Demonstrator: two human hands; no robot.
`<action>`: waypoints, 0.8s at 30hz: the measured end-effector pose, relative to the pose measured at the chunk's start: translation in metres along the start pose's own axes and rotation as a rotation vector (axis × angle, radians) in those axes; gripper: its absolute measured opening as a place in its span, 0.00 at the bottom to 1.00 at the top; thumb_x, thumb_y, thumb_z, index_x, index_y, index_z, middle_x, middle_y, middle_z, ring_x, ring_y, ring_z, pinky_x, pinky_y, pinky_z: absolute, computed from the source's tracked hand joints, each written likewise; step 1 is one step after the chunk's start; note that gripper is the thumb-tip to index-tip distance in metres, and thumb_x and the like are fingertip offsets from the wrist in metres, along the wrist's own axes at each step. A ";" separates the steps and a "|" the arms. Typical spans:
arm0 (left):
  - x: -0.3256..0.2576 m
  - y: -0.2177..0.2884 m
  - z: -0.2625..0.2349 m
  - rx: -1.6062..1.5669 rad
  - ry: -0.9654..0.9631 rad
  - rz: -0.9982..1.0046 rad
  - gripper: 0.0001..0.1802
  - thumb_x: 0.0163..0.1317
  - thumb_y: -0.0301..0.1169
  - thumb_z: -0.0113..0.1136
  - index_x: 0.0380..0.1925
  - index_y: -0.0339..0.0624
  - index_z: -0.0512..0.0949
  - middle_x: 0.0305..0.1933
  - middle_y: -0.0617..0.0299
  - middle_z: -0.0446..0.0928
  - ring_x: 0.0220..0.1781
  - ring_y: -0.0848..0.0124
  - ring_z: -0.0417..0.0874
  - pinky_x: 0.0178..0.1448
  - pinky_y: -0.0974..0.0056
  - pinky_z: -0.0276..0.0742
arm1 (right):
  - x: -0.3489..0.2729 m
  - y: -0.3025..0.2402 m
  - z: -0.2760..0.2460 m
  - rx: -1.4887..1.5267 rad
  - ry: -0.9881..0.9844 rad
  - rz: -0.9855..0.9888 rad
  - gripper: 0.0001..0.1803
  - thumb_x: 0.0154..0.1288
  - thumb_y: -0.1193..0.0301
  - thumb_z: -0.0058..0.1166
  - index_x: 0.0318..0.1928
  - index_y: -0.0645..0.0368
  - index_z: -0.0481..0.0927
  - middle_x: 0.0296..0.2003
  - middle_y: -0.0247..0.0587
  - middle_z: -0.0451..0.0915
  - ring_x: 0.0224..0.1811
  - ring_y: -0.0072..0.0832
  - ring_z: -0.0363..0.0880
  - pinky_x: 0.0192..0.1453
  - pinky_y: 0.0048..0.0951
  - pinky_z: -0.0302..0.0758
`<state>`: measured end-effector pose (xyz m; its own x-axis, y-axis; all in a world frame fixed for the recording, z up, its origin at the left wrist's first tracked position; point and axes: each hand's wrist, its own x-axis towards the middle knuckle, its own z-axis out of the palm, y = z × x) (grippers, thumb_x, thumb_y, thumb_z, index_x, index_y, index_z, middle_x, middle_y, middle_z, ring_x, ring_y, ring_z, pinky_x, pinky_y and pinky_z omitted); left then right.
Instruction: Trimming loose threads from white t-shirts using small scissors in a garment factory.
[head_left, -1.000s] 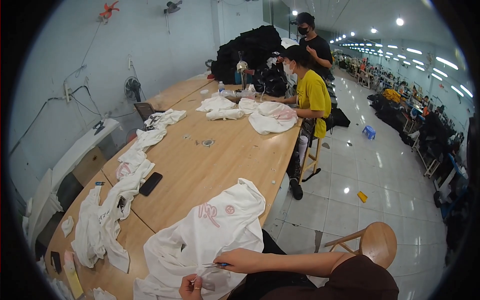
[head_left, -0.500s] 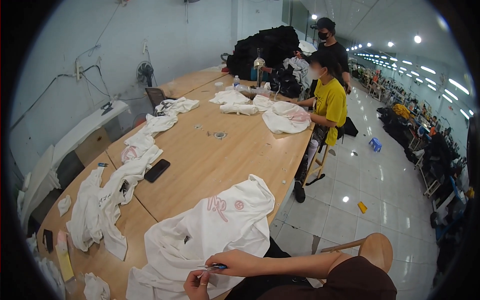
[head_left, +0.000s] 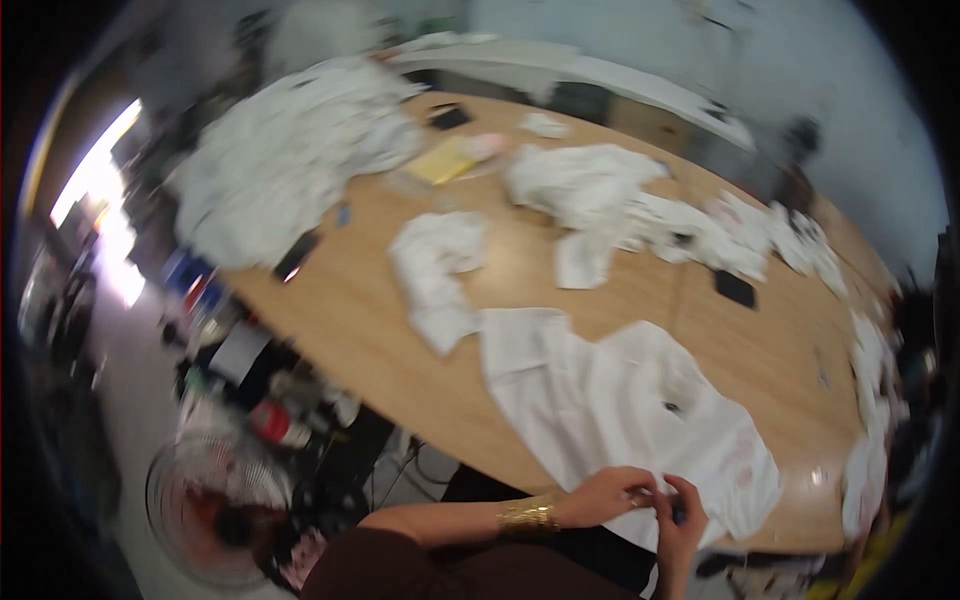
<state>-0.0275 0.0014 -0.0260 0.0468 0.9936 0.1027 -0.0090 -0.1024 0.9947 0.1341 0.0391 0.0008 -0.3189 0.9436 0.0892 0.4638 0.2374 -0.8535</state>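
A white garment (head_left: 640,400) with pale pink print lies spread on the table in front of me, its near part under my hands. My left hand (head_left: 598,497), with a gold bracelet at the wrist, has its fingers pinched together over the garment's near edge. What they pinch is blurred and too small to name. Close beside it, almost fingertip to fingertip, my right hand (head_left: 684,522) is closed. A bit of dark blue shows in it, from the small blue-handled thread snips (head_left: 681,517); their blades are hidden.
On the wooden table (head_left: 370,290) lie more white garments (head_left: 585,190), a white cloth piece (head_left: 437,275), phones and a yellow item (head_left: 440,160). A large white heap (head_left: 300,150) covers the far left. A round fan (head_left: 220,510) and clutter stand below the table's left edge.
My view has swung left, bringing the white heap and fan into sight; the co-workers have left the picture. My hands stay close together over the garment, and the snips are less visible.
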 end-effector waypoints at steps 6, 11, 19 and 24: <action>-0.017 0.000 0.000 0.052 0.120 0.085 0.07 0.56 0.27 0.57 0.34 0.37 0.73 0.33 0.54 0.75 0.36 0.61 0.77 0.41 0.61 0.71 | 0.002 -0.036 0.006 -0.025 -0.190 -0.039 0.08 0.64 0.74 0.53 0.41 0.63 0.79 0.26 0.34 0.79 0.27 0.14 0.69 0.30 0.15 0.65; -0.017 0.003 0.000 0.080 0.152 0.105 0.06 0.56 0.26 0.56 0.33 0.36 0.73 0.31 0.53 0.75 0.35 0.59 0.76 0.41 0.61 0.70 | 0.008 -0.029 0.008 0.043 -0.200 -0.072 0.09 0.64 0.74 0.52 0.40 0.67 0.78 0.27 0.34 0.79 0.27 0.15 0.70 0.31 0.17 0.67; -0.020 0.006 -0.006 0.039 0.197 0.114 0.07 0.56 0.27 0.56 0.34 0.36 0.73 0.30 0.53 0.75 0.34 0.59 0.76 0.40 0.61 0.70 | 0.016 -0.035 0.015 -0.033 -0.230 -0.123 0.09 0.65 0.72 0.52 0.40 0.66 0.79 0.25 0.31 0.77 0.23 0.15 0.65 0.26 0.17 0.62; -0.022 0.001 -0.004 0.050 0.227 0.127 0.08 0.56 0.27 0.56 0.36 0.36 0.74 0.31 0.52 0.76 0.34 0.60 0.76 0.40 0.62 0.71 | 0.017 -0.033 0.017 -0.040 -0.252 -0.137 0.09 0.64 0.72 0.53 0.40 0.65 0.79 0.25 0.28 0.76 0.23 0.13 0.62 0.25 0.17 0.57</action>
<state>-0.0326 -0.0207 -0.0276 -0.1770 0.9573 0.2285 0.0495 -0.2232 0.9735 0.0995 0.0433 0.0215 -0.5741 0.8159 0.0677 0.4323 0.3724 -0.8212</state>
